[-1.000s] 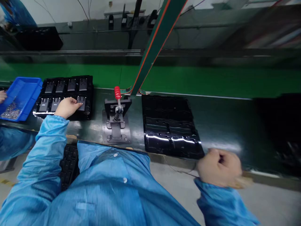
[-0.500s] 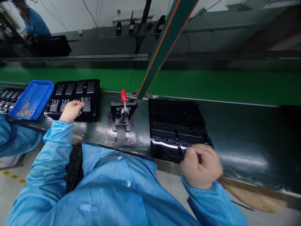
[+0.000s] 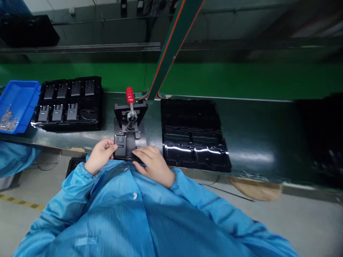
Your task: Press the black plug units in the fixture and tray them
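The left hand [image 3: 100, 156] and right hand [image 3: 152, 166] now hold the black device [image 3: 120, 145] at the toggle clamp [image 3: 130, 121].

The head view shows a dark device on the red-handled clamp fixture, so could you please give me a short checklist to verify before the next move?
1. Dark rectangular device seated squarely on the metal fixture plate: cannot tell, the hands cover part of it.
2. Red-handled toggle clamp raised, off the device: ok.
3. Left hand and right hand both at the device: ok.
4. Black plastic tray left of the fixture showing seven devices, one pocket open: ok.
5. Blue plastic bin of small metal parts beside that tray: ok.
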A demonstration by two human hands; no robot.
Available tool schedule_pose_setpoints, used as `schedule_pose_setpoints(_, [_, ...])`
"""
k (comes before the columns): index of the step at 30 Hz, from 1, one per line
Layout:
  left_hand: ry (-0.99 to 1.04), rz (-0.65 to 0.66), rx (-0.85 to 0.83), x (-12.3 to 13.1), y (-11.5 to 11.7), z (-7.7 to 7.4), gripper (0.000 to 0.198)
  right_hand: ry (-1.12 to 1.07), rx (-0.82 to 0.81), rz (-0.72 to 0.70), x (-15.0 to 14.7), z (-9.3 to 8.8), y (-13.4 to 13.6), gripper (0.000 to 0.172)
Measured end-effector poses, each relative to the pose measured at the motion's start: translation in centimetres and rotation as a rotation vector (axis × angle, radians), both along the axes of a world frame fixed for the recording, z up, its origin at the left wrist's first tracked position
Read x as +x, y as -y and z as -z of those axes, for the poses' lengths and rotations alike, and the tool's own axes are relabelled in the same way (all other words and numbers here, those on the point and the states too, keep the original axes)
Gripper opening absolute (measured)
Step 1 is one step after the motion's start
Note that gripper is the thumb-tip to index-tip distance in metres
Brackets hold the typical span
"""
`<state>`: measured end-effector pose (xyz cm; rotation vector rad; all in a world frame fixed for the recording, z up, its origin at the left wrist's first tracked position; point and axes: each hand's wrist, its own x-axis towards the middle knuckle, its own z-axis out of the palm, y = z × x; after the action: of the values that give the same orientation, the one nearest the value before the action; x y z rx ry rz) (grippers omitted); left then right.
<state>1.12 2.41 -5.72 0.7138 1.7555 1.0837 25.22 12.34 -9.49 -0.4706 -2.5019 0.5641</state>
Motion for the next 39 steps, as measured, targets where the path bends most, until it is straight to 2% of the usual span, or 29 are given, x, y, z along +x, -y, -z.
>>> schedule_pose_setpoints(5, [0.056, 0.029, -0.019, 2.4, -0.6, 2.5, 0.039, 0.052, -0.014, -0.02, -0.4, 1.9, -0.3, 0.039])
schedule_pose_setpoints(9, [-0.082, 0.074, -0.04, 2.4, -1.6, 3.3, 0.036, 0.056, -0.02, -0.009, -0.2, 2.5, -0.8, 0.038])
schedule_pose_setpoints(15, [-0.404, 0.264, -0.094, 1.7, -3.4, 3.2, 0.038, 0.03, -0.046, 0.039, -0.2, 3.1, -1.7, 0.034])
schedule_pose_setpoints(26, [-0.608, 0.481, -0.135, 0.4, -5.3, 3.2, 0.039, 0.073, -0.182, 0.07, -0.5, 3.4, -2.4, 0.034])
schedule_pose_setpoints(30, [-0.64, 0.514, -0.138, 0.2, -5.5, 3.1, 0.043, 0.077, -0.2, 0.075, -0.6, 3.5, -2.5, 0.034])
schedule_pose_setpoints(39, [-0.739, 0.488, -0.185, 0.7, -5.1, 2.6, 0.049, 0.086, -0.197, 0.109, -1.0, 3.0, -2.6, 0.032])
